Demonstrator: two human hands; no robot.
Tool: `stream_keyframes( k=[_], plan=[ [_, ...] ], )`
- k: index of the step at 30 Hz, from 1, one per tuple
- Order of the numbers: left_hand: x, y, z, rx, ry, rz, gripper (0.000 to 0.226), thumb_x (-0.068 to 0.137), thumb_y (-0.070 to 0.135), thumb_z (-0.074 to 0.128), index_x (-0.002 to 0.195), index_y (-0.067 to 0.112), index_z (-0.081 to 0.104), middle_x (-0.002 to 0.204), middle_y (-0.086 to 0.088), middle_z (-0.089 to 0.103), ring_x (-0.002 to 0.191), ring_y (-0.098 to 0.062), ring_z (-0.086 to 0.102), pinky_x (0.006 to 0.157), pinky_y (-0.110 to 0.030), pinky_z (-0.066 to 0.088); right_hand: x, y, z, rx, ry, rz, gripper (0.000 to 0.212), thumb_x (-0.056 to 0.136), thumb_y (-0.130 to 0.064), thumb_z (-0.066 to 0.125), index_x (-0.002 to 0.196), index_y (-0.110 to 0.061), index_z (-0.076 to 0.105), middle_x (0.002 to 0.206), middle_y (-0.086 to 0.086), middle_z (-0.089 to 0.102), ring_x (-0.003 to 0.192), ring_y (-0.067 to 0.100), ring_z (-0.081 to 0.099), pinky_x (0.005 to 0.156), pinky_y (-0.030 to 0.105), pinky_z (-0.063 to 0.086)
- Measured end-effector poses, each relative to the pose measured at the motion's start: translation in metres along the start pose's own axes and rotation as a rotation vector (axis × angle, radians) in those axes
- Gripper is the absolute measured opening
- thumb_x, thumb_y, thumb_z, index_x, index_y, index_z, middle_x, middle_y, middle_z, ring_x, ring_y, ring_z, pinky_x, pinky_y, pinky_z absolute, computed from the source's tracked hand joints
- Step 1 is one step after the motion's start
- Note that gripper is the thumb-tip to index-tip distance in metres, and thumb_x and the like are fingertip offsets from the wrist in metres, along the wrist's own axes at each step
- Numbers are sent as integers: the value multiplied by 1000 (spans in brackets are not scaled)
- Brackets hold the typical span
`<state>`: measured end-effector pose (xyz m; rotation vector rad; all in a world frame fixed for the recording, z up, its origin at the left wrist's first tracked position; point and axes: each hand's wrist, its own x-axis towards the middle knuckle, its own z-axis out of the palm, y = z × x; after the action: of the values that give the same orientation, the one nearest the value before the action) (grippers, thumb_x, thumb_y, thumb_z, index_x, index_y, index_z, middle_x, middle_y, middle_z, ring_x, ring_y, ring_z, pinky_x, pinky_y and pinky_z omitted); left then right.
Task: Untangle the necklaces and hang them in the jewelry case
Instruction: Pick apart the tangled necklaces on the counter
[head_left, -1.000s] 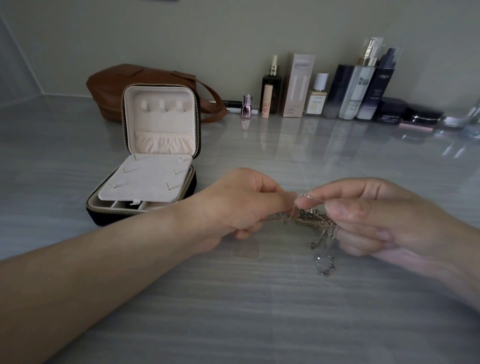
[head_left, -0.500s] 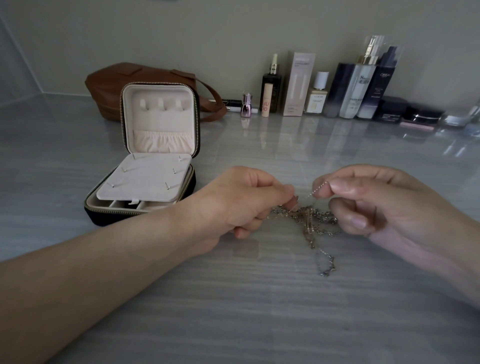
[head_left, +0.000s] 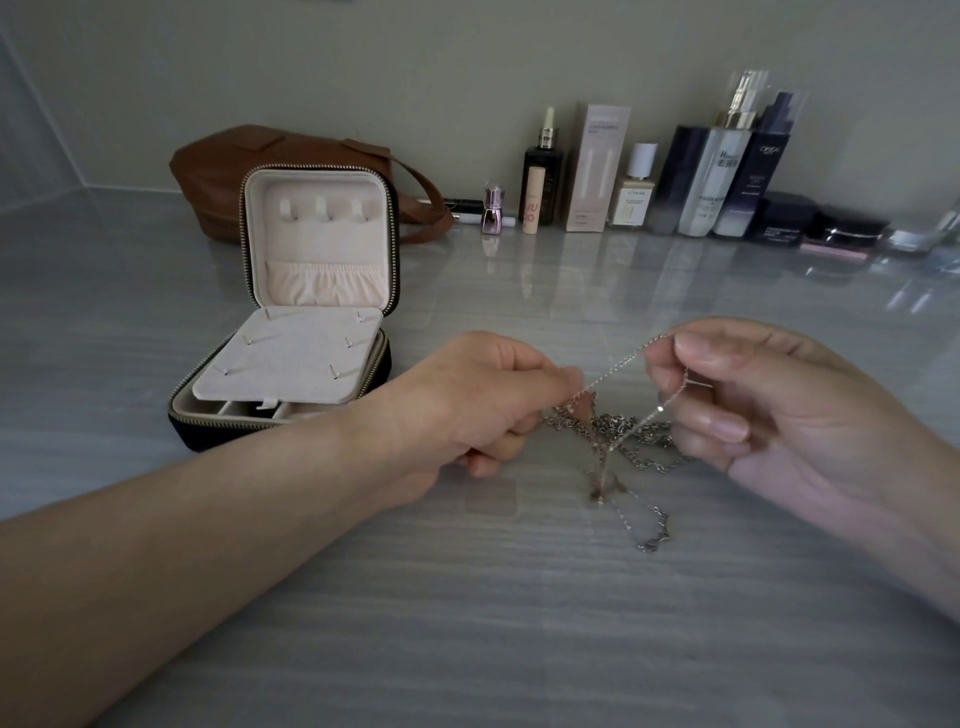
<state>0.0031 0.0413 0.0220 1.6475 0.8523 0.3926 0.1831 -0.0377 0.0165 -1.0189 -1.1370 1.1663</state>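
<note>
Pinching one chain (head_left: 618, 366) btwn left hand (head_left: 467, 405) & right hand (head_left: 769, 410); ease gently w/ slack, or tangled necklaces (head_left: 618, 436) tighten.

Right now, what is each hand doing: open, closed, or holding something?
Left hand: closed, pinching the tangled necklaces.
Right hand: closed, pinching a thin chain of that tangle.

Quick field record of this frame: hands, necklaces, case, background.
left hand: pinches a chain at the left side of the tangle
right hand: pinches a thin strand, raised above the tangle
necklaces: tangled, partly lying on the table
jewelry case: open, lid upright, to the left of the hands
hooks: bare, nothing hung
background: brown bag behind the case; cosmetics along the wall
</note>
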Motion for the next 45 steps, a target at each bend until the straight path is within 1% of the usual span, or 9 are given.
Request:
stream_keyframes(
  k=[5, 9, 13, 19, 25, 31, 35, 39, 45],
  plan=[
    [-1, 0, 1, -14, 2, 4, 23, 93, 27, 55, 75, 15, 63, 43, 9, 26, 35, -5, 21, 35, -18, 22, -2, -3, 0, -11, -78, 79, 17, 58, -28, 74, 64, -13, 68, 56, 1, 53, 36, 5, 37, 38, 17, 29],
    [-2, 0, 1, -19, 14, 31, 22, 93, 27, 54, 77, 15, 64, 42, 10, 28, 36, -5, 22, 37, -19, 22, -7, -3, 10, -355, -99, 116, 22, 71, -38, 78, 65, -18, 70, 44, -5, 36, 38, 7, 26, 40, 17, 25],
    [-2, 0, 2, -36, 16, 54, 22, 93, 28, 53, 80, 14, 65, 42, 10, 28, 36, -5, 22, 37, -18, 23, -7, 3, 20, -702, -88, -80, 21, 69, -43, 63, 76, -25, 72, 48, 11, 52, 43, 7, 37, 44, 14, 30],
    [-2, 0, 2, -40, 18, 37, 21, 93, 27, 53, 81, 14, 64, 43, 10, 29, 35, -5, 23, 36, -18, 23, -4, -1, 21, -600, -19, -142, 16, 69, -30, 64, 73, -17, 73, 41, -17, 52, 38, 1, 47, 47, 7, 34],
    [0, -1, 1, -32, 13, 16, 21, 93, 27, 54, 78, 16, 63, 42, 10, 30, 35, -4, 24, 35, -18, 24, -2, -1, 18, -591, 62, -218, 21, 64, -40, 68, 76, -25, 77, 69, -2, 70, 54, 3, 55, 52, 11, 40],
    [0, 0, 1, -32, 18, 4, 18, 93, 25, 54, 87, 10, 61, 41, 10, 29, 34, -5, 24, 35, -18, 24, -4, -2, 19, -549, 178, -261, 19, 66, -39, 65, 79, -29, 75, 64, 7, 67, 47, 3, 41, 46, 17, 33],
    [0, 0, 1, -34, 10, 3, 20, 93, 25, 54, 77, 14, 58, 42, 10, 29, 35, -5, 23, 35, -19, 25, -6, -2, 21, -599, 183, -271, 16, 70, -34, 63, 75, -24, 74, 49, -10, 58, 41, 3, 41, 43, 12, 31],
    [2, 1, -1, -51, 1, -27, 21, 94, 20, 52, 74, 16, 58, 44, 8, 32, 38, -7, 27, 37, -19, 28, -5, 1, 17, -609, 251, -270, 18, 69, -38, 64, 74, -24, 74, 44, -9, 51, 39, 4, 33, 40, 13, 26],
    [4, 2, -5, -33, -26, -23, 7, 80, 6, 54, 85, 9, 58, 49, 6, 40, 43, -7, 37, 39, -19, 37, -6, 0, 17, -624, 261, -264, 20, 67, -38, 64, 75, -23, 74, 50, -4, 57, 39, 5, 36, 40, 11, 27]
  ],
)
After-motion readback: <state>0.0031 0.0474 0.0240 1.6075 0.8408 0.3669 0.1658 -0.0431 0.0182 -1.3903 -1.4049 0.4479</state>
